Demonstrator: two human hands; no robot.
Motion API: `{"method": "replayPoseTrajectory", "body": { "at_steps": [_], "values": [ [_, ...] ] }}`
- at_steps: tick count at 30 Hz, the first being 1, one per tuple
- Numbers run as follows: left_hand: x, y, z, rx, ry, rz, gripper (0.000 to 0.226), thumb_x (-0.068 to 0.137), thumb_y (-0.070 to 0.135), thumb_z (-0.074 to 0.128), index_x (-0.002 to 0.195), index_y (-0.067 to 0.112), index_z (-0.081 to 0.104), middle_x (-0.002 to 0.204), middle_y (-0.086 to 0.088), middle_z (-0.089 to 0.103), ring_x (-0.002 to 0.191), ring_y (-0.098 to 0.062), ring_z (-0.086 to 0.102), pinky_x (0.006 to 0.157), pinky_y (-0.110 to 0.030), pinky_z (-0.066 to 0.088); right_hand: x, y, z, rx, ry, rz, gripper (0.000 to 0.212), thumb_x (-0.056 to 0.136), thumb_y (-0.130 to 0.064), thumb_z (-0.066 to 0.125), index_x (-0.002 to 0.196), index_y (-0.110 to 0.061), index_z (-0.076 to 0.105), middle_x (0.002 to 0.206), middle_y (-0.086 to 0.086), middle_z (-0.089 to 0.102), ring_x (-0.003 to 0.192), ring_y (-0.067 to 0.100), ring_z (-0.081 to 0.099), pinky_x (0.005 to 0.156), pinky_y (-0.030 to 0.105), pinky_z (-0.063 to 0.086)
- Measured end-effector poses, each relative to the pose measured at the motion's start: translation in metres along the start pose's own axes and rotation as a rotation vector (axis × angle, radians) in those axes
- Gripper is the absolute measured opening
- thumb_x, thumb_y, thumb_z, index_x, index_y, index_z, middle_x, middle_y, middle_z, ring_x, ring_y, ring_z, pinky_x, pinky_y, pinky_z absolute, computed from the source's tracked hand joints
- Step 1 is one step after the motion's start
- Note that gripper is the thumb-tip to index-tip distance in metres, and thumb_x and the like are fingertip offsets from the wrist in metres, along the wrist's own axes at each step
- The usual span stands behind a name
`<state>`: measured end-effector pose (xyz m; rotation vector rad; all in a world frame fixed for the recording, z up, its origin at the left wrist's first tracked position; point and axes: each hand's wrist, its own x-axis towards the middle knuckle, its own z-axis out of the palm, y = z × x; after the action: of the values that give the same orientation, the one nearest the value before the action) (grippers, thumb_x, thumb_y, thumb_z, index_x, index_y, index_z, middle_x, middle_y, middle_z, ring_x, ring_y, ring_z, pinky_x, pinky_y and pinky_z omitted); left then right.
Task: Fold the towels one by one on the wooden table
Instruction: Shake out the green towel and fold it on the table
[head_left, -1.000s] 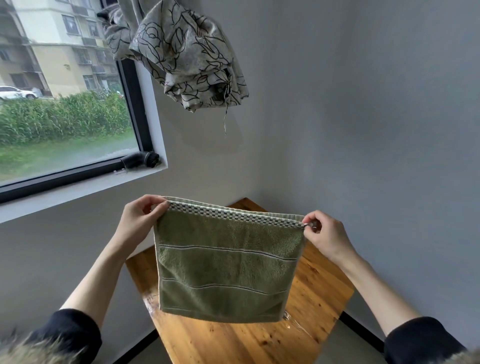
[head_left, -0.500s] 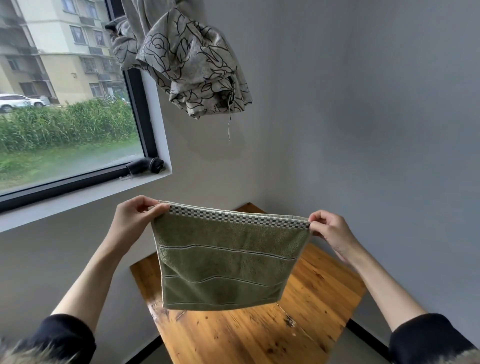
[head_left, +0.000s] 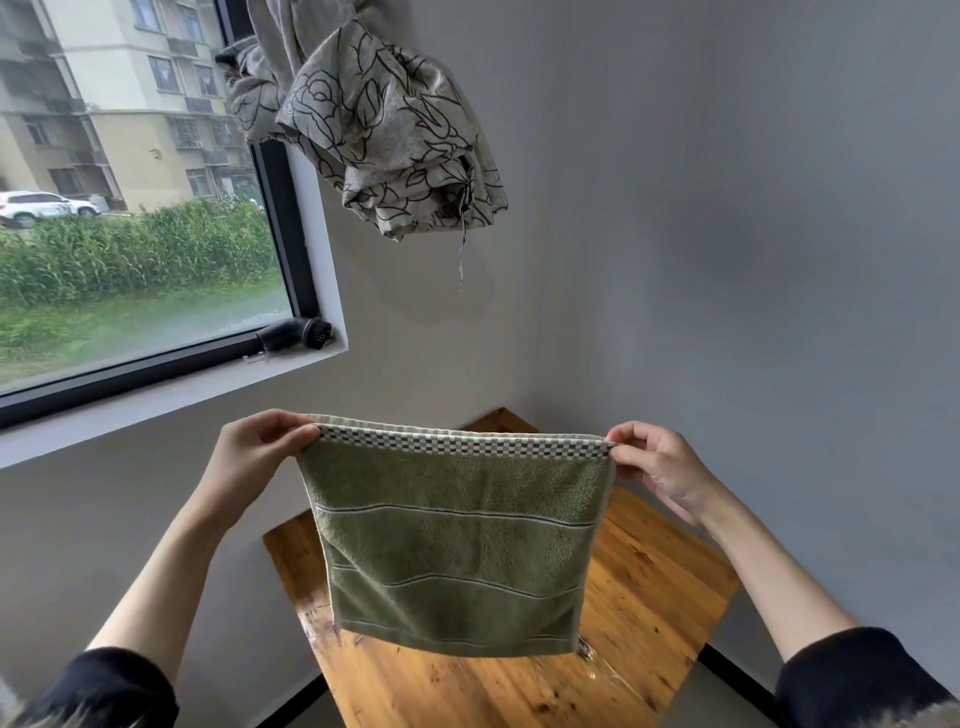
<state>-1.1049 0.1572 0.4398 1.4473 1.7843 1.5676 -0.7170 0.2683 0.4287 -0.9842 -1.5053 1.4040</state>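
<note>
A green towel (head_left: 457, 540) with a checked top band hangs doubled over in the air above the wooden table (head_left: 649, 597). My left hand (head_left: 254, 457) pinches its top left corner, and my right hand (head_left: 660, 467) pinches the top right corner. The top edge is stretched level between both hands. Its lower edge hangs just above the tabletop, apart from it. The towel hides the middle of the table.
The table stands in a room corner, with grey walls behind and to the right. A knotted patterned curtain (head_left: 384, 124) hangs above. A window (head_left: 130, 208) is at the left, with a dark brush (head_left: 296, 335) on its sill.
The view has shifted, so the table sits a little further to the right in the picture. The towel stays held out by the same corners, its lower edge swinging a little.
</note>
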Motion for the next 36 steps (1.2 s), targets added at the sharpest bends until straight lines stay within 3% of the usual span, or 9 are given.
{"method": "replayPoseTrajectory", "body": {
  "at_steps": [6, 12, 17, 20, 23, 25, 27, 30, 36],
  "values": [
    [-0.005, -0.006, -0.006, -0.019, 0.010, -0.010, 0.009, 0.083, 0.008, 0.064, 0.090, 0.006, 0.069, 0.087, -0.009, 0.069, 0.077, -0.015, 0.061, 0.063, -0.007, 0.049, 0.001, 0.004, 0.006, -0.329, 0.051, -0.149, 0.022, 0.083, 0.009, 0.057, 0.074, -0.011, 0.062, 0.075, 0.003, 0.061, 0.071, 0.014, 0.054, 0.071, 0.029, 0.047],
    [-0.010, -0.010, -0.009, -0.015, -0.013, 0.009, 0.006, 0.084, 0.010, 0.063, 0.085, 0.010, 0.069, 0.085, -0.010, 0.068, 0.076, -0.016, 0.061, 0.064, -0.008, 0.050, 0.001, 0.011, 0.009, 0.425, 0.018, 0.013, 0.019, 0.086, 0.008, 0.046, 0.081, -0.004, 0.059, 0.069, 0.006, 0.065, 0.063, 0.013, 0.060, 0.058, 0.022, 0.053],
    [-0.013, -0.011, -0.003, 0.027, 0.003, 0.036, 0.007, 0.083, 0.009, 0.064, 0.083, 0.014, 0.068, 0.083, -0.008, 0.069, 0.073, -0.012, 0.061, 0.064, -0.007, 0.048, 0.003, 0.015, 0.011, 0.562, 0.077, 0.023, 0.019, 0.088, 0.005, 0.045, 0.082, -0.004, 0.060, 0.066, 0.003, 0.066, 0.062, 0.012, 0.060, 0.055, 0.020, 0.052],
    [-0.014, -0.016, -0.001, 0.085, -0.019, 0.056, 0.012, 0.084, 0.010, 0.064, 0.091, 0.018, 0.070, 0.084, -0.009, 0.069, 0.076, -0.013, 0.062, 0.068, -0.009, 0.048, 0.010, 0.021, 0.012, 0.270, 0.115, -0.020, 0.017, 0.092, 0.002, 0.047, 0.092, -0.005, 0.063, 0.081, 0.006, 0.067, 0.077, 0.015, 0.061, 0.068, 0.023, 0.054],
    [-0.013, -0.024, 0.005, 0.212, -0.064, 0.050, 0.023, 0.084, 0.010, 0.064, 0.106, 0.014, 0.068, 0.084, -0.019, 0.067, 0.081, -0.030, 0.063, 0.080, -0.032, 0.052, 0.022, 0.032, 0.007, -0.363, 0.170, -0.122, 0.025, 0.093, -0.004, 0.050, 0.115, -0.005, 0.062, 0.109, 0.010, 0.066, 0.100, 0.019, 0.060, 0.093, 0.033, 0.049],
    [-0.010, -0.032, 0.010, 0.307, -0.056, 0.038, 0.018, 0.083, 0.010, 0.066, 0.100, 0.009, 0.071, 0.085, -0.019, 0.068, 0.083, -0.035, 0.062, 0.082, -0.043, 0.051, 0.033, 0.039, 0.002, -0.636, 0.146, -0.184, 0.030, 0.094, -0.009, 0.051, 0.123, -0.006, 0.059, 0.116, 0.008, 0.064, 0.108, 0.020, 0.059, 0.098, 0.032, 0.044],
    [-0.006, -0.038, 0.016, 0.358, -0.041, 0.023, 0.008, 0.082, 0.009, 0.068, 0.089, 0.007, 0.070, 0.083, -0.015, 0.069, 0.079, -0.031, 0.062, 0.077, -0.035, 0.050, 0.048, 0.044, -0.002, -0.825, 0.081, -0.253, 0.030, 0.095, -0.011, 0.049, 0.123, -0.005, 0.059, 0.117, 0.009, 0.063, 0.110, 0.023, 0.058, 0.094, 0.027, 0.042],
    [0.003, -0.045, 0.027, 0.444, -0.015, 0.008, 0.005, 0.081, 0.009, 0.069, 0.085, 0.005, 0.070, 0.079, -0.009, 0.069, 0.074, -0.023, 0.060, 0.069, -0.016, 0.043, 0.076, 0.047, -0.002, -0.975, -0.058, -0.284, 0.029, 0.097, -0.010, 0.042, 0.119, -0.002, 0.060, 0.112, 0.013, 0.060, 0.104, 0.026, 0.057, 0.086, 0.025, 0.042],
    [0.035, -0.034, 0.042, 0.623, 0.072, 0.158, 0.007, 0.084, 0.002, 0.063, 0.088, -0.002, 0.069, 0.087, -0.016, 0.067, 0.080, -0.032, 0.061, 0.076, -0.035, 0.046, 0.132, 0.028, 0.006, -0.969, 0.023, -0.329, 0.024, 0.097, -0.004, 0.039, 0.105, 0.004, 0.060, 0.107, 0.021, 0.058, 0.098, 0.035, 0.055, 0.079, 0.029, 0.038]
  ]
}}
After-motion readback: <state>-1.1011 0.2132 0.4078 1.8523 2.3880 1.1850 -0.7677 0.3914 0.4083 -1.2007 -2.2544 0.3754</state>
